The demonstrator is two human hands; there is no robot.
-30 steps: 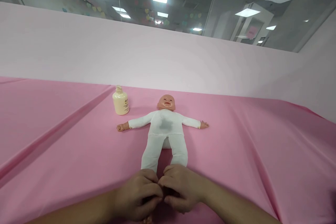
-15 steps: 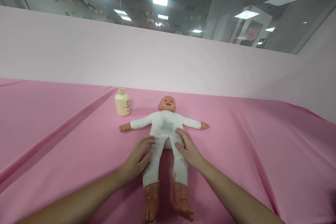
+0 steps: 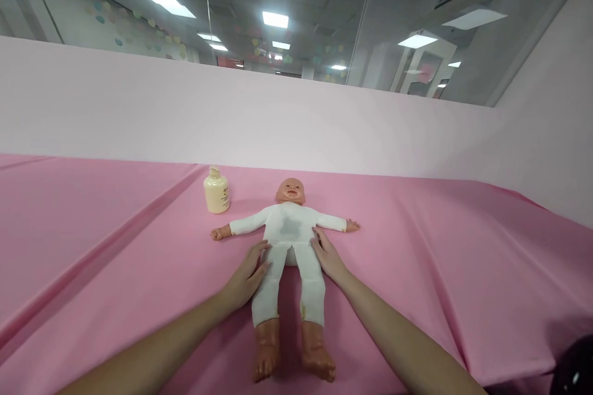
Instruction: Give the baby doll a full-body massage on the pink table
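Observation:
A baby doll (image 3: 291, 225) with a white cloth body lies on its back, arms spread and feet toward me. Its head, hands and feet are of shiny brown plastic, and a grey patch marks the chest. My left hand (image 3: 248, 274) rests against the doll's hip and thigh on the left, fingers stretched out. At the opposite hip, my right hand (image 3: 330, 256) touches the side of the doll with its fingers extended. Neither hand is closed around anything. A pale yellow pump bottle (image 3: 216, 191) stands upright beyond the doll's arm on the left.
Pink cloth (image 3: 115, 228) with long folds covers the surface. Behind it rises a white wall (image 3: 278, 123) with a glass window (image 3: 315, 24) above, showing ceiling lights. A dark rounded object (image 3: 574, 370) shows at the lower right corner.
My right hand has shifted from the top of the doll's hip and thigh to its outer side. My left hand stays at the other hip. The camera view has tilted up slightly.

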